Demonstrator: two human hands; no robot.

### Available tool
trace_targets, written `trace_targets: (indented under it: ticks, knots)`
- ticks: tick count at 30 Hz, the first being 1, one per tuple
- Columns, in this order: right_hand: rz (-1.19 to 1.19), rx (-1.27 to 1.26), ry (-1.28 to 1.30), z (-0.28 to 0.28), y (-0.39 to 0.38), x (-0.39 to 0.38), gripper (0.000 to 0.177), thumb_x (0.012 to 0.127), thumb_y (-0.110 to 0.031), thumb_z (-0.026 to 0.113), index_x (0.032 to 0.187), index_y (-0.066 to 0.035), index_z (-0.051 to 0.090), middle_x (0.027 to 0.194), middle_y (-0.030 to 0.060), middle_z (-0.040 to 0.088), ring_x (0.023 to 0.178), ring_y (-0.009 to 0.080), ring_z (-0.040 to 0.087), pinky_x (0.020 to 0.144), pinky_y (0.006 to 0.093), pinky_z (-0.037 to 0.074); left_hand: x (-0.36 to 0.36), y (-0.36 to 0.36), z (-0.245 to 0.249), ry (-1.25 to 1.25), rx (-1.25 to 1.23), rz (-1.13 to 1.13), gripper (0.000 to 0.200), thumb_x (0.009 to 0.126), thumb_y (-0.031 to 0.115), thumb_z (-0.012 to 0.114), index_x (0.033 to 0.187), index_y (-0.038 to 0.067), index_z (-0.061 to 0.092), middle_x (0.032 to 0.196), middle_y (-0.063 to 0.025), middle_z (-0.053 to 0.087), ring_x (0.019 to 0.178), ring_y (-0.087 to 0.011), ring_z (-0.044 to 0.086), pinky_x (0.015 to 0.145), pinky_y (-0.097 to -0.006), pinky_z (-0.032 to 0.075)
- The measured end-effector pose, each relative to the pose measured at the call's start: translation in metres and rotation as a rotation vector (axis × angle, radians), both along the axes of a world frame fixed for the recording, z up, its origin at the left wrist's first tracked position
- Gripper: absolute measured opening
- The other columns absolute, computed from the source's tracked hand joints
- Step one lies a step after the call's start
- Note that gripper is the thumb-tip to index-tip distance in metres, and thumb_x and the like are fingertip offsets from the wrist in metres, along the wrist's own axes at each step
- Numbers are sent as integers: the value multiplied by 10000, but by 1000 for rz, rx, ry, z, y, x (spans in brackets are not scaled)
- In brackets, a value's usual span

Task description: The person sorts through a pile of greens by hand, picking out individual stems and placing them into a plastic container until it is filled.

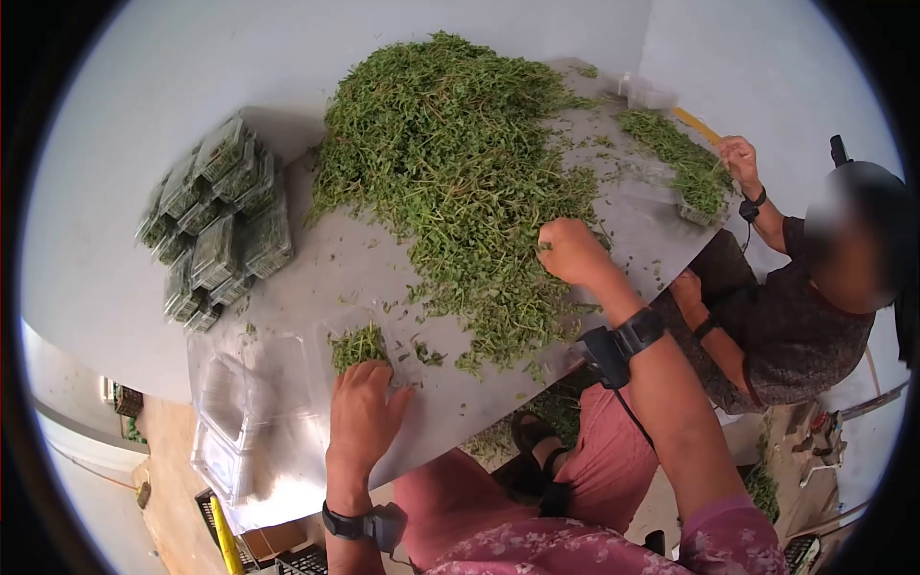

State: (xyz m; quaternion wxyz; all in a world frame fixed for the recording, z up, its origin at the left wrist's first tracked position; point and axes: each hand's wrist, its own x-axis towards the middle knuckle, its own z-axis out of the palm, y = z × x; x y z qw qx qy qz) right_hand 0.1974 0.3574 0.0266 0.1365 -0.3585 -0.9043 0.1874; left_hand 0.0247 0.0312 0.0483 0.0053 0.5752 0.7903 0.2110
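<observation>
A large heap of green leafy stems [460,163] covers the middle of the metal table [335,249]. My right hand [572,252] is at the heap's right edge, fingers curled together; what they hold, if anything, is too small to name. My left hand [367,412] rests with its fingers over the near edge of a clear plastic container [324,369] at the table's front. Greens [358,347] lie in that container, just beyond my fingertips. The left fingers are slightly spread, the thumb apart.
Filled, closed clear boxes [216,251] are stacked at the left. Empty clear containers [228,412] lie at the front left corner. On the right, a co-worker [795,297] sits beside a smaller pile of greens [680,158]. Crates [307,559] stand below the table.
</observation>
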Motion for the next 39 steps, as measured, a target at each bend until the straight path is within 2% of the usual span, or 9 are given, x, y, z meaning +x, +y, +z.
trace_targets:
  ticks: [4, 7, 13, 17, 20, 25, 28, 32, 39]
  knots:
    - [47, -208, 131, 25, 3, 12, 82, 841, -76, 630, 864, 2, 640, 642, 78, 584, 534, 236, 577, 499, 397, 442, 7, -4, 1, 45, 10, 62, 365, 705, 110, 770, 1007, -13, 606, 1073, -157, 623, 1015, -354, 564, 949, -449, 393]
    - [14, -508, 357, 43, -13, 16, 107, 859, -93, 615, 874, 11, 632, 662, 39, 588, 530, 140, 564, 482, 305, 418, 15, -6, 10, 91, 50, 87, 404, 706, 102, 773, 1052, -14, 599, 1117, -156, 609, 1033, -356, 557, 993, -454, 359]
    - [72, -695, 355, 57, -26, 11, 137, 877, -125, 621, 892, 11, 636, 686, 20, 602, 563, 85, 566, 484, 245, 413, 24, 3, 16, 64, 303, 71, 358, 752, 37, 724, 1085, -8, 599, 1131, -155, 608, 1017, -352, 577, 900, -429, 454]
    - [181, -872, 468, 57, -36, 0, 152, 894, -128, 622, 944, 16, 629, 720, 24, 610, 570, 80, 567, 489, 233, 422, 32, 17, 17, -221, 398, 4, 292, 821, 3, 667, 1106, 10, 601, 1063, -137, 635, 856, -248, 627, 764, -329, 514]
    - [262, -1071, 569, 60, -52, -12, 168, 911, -113, 620, 1024, 10, 600, 810, 41, 627, 595, 75, 556, 508, 212, 425, 43, 32, 13, -648, 428, 4, 293, 829, 15, 683, 1108, -22, 603, 1060, -153, 626, 845, -236, 648, 720, -323, 525]
    - [404, -1413, 667, 56, -80, -31, 291, 919, -74, 564, 1172, 67, 539, 894, 81, 632, 645, 116, 585, 563, 251, 464, 54, 58, 7, -1102, 527, -27, 501, 933, 106, 624, 1363, -43, 416, 1083, -95, 643, 753, -133, 625, 676, -263, 507]
    - [438, -1492, 659, 52, -95, -40, 305, 919, -61, 552, 1192, 74, 540, 886, 79, 629, 660, 111, 594, 571, 248, 467, 49, 63, 15, -1349, 384, -3, 437, 955, 168, 605, 1331, -10, 472, 1044, -77, 661, 729, -116, 618, 661, -225, 484]
    - [450, -1414, 622, 49, -100, -45, 278, 921, -79, 561, 1156, 69, 561, 866, 61, 620, 636, 97, 593, 533, 237, 456, 46, 61, -1, -1501, 423, 50, 174, 976, 203, 571, 955, 40, 630, 743, -12, 616, 599, -95, 549, 557, -211, 422]
    - [375, -1186, 700, 56, -87, -40, 260, 896, -79, 606, 1112, 64, 582, 788, 28, 597, 560, 69, 535, 468, 222, 401, 42, 50, -7, -1459, 388, 109, 168, 981, 185, 562, 907, 48, 626, 680, -9, 574, 549, -93, 502, 510, -210, 405]
